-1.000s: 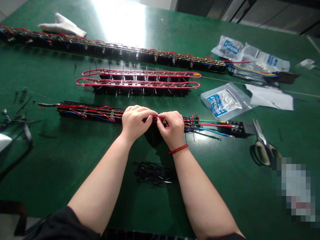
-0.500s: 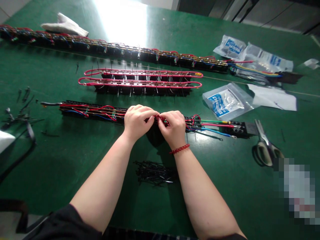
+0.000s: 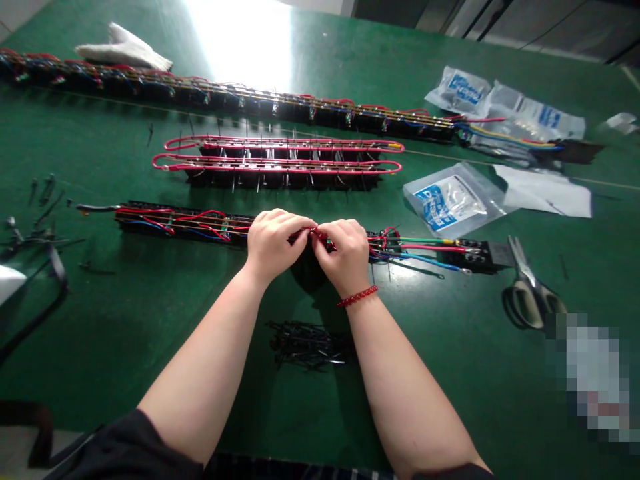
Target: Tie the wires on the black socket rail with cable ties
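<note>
A long black strip with red, blue and brassy wires, a wiring harness assembly [image 3: 195, 225], lies across the table in front of me. Over its middle my left hand [image 3: 275, 243] and my right hand [image 3: 345, 250] meet, fingertips pinched together on a red wire [image 3: 314, 231]. The exact grip is partly hidden by the fingers. From the assembly's right end run green, red and blue leads [image 3: 430, 250] to a black block. Below the hands lies a pile of black cable ties [image 3: 307, 345].
Beyond are two shorter strips looped with red cable [image 3: 280, 163] and a longer wired strip [image 3: 240, 100]. A white glove [image 3: 125, 50] lies at the back. On the right are plastic packets [image 3: 450, 200], white paper [image 3: 545, 192] and scissors [image 3: 530, 287]. Loose ties [image 3: 35, 237] lie left.
The whole view has shifted very slightly. Both hands stay pinched at the same place on the strip, with hardly any visible movement.
</note>
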Available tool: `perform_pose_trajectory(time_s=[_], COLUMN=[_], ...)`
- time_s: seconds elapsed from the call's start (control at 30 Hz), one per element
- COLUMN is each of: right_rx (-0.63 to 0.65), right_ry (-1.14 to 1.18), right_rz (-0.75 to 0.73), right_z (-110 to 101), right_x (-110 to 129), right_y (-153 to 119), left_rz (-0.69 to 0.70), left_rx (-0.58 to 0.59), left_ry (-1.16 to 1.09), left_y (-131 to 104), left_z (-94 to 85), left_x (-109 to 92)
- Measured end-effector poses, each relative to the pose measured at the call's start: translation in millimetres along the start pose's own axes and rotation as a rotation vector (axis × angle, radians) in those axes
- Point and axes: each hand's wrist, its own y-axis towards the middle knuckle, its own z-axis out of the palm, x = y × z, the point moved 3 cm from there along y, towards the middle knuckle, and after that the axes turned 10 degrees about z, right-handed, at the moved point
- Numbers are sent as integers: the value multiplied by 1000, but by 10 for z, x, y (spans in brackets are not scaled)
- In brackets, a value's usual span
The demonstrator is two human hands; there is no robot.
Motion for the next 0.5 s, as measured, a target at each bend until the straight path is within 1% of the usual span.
perform_pose_trajectory(time_s=[0.3,0.5], right_rx=[-3,-2], right_ry=[27,27], right_rz=[9,16], right_z=[-7,-6], right_x=[15,12], right_y=[-4,-5], left_rz=[-7,17], left_rx=[16,27], left_ry=[11,-1], left_y=[6,11], left_z=[-1,-26], left_x=[-6,-34])
